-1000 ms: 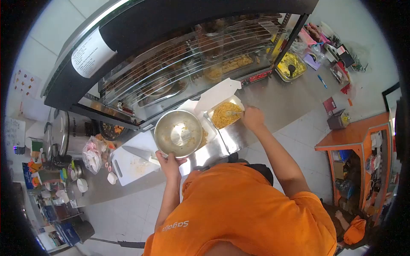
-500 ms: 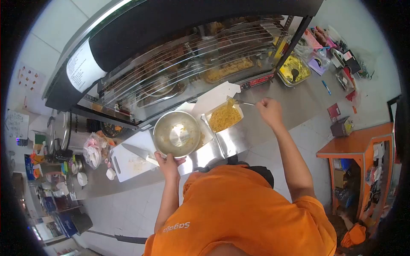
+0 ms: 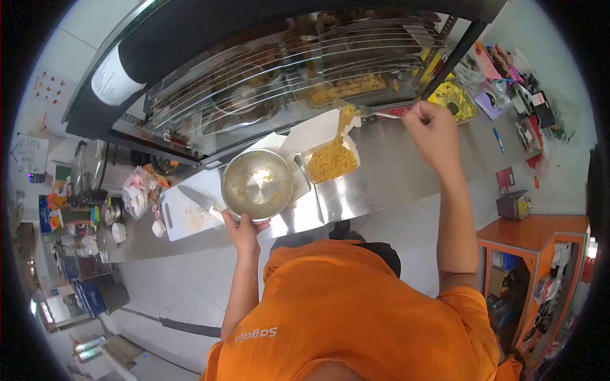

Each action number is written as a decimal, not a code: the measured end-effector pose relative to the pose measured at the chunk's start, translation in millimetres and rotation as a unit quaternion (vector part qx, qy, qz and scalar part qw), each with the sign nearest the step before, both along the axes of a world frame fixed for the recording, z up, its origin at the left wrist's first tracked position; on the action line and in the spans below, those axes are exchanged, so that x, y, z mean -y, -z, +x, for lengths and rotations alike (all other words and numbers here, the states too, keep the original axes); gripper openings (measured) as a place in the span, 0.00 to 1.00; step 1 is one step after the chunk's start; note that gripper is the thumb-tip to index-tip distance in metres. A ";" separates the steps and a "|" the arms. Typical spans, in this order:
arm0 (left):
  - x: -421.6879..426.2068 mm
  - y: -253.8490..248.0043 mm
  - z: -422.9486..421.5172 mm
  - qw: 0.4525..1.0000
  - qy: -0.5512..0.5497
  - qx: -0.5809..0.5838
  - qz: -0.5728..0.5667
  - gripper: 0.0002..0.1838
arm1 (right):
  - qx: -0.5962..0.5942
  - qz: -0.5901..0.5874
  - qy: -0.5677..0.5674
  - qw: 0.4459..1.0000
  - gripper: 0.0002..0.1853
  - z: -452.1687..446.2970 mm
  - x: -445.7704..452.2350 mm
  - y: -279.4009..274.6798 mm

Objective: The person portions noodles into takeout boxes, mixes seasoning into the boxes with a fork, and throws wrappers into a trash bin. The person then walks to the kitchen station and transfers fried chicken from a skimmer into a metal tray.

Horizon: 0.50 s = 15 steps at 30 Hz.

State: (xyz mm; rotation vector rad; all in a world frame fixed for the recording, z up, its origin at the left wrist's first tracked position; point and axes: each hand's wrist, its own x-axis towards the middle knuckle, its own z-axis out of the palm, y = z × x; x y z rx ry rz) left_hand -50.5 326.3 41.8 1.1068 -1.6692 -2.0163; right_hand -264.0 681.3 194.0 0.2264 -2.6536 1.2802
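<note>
My left hand (image 3: 243,232) grips the near rim of a steel mixing bowl (image 3: 267,206), which has only food residue on its inside. To the bowl's right, an open takeaway box (image 3: 312,135) holds yellow noodles (image 3: 330,162). My right hand (image 3: 434,130) is closed around the handle of a fork (image 3: 384,115), raised above and right of the box. A strand of noodles (image 3: 345,120) hangs from the tines down to the pile in the box.
A knife (image 3: 196,196) lies on a white cutting board (image 3: 187,219) left of the bowl. Behind the counter edge stands a display case (image 3: 248,95) with wire racks. A tub of yellow food (image 3: 467,108) sits at the right, beside a blue pen (image 3: 498,140).
My right hand has lifted the fork up and to the right, stretching noodles out of the box. The left hand still keeps the bowl in place.
</note>
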 end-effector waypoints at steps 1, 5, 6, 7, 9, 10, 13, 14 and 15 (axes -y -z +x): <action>0.7 0.8 1.3 1.000 0.000 0.003 -0.003 0.19 | -0.007 -0.002 -0.008 1.000 0.12 -4.8 -2.5 -6.2; 3.9 0.1 8.0 1.000 -0.001 0.007 -0.006 0.19 | -0.025 -0.012 -0.007 1.000 0.13 -5.1 1.0 -49.2; 3.5 -2.1 6.7 1.000 -0.002 0.005 -0.005 0.19 | -0.025 -0.025 -0.005 0.999 0.14 -4.9 2.1 -58.0; 4.2 -4.0 3.6 1.000 -0.003 0.000 -0.006 0.19 | -0.049 -0.024 -0.013 0.998 0.14 -5.8 3.3 -70.1; 4.3 -6.1 0.2 1.000 -0.001 -0.002 -0.009 0.19 | -0.087 -0.023 -0.025 0.996 0.14 -5.8 1.3 -88.0; 5.0 -5.1 -1.1 1.000 0.001 -0.006 -0.004 0.19 | -0.083 -0.035 -0.011 0.996 0.15 -3.5 3.1 -94.4; 7.6 -1.8 -3.2 1.000 0.002 -0.009 0.005 0.19 | -0.112 -0.017 -0.014 0.993 0.15 -4.0 -0.4 -111.7; 8.0 -2.1 -4.0 1.000 0.002 -0.006 0.005 0.19 | -0.145 -0.030 -0.021 0.989 0.16 -7.0 -0.9 -112.8; 8.5 -1.5 -4.5 1.000 0.002 -0.003 0.004 0.19 | -0.123 -0.030 -0.030 0.991 0.16 -7.7 -0.9 -119.7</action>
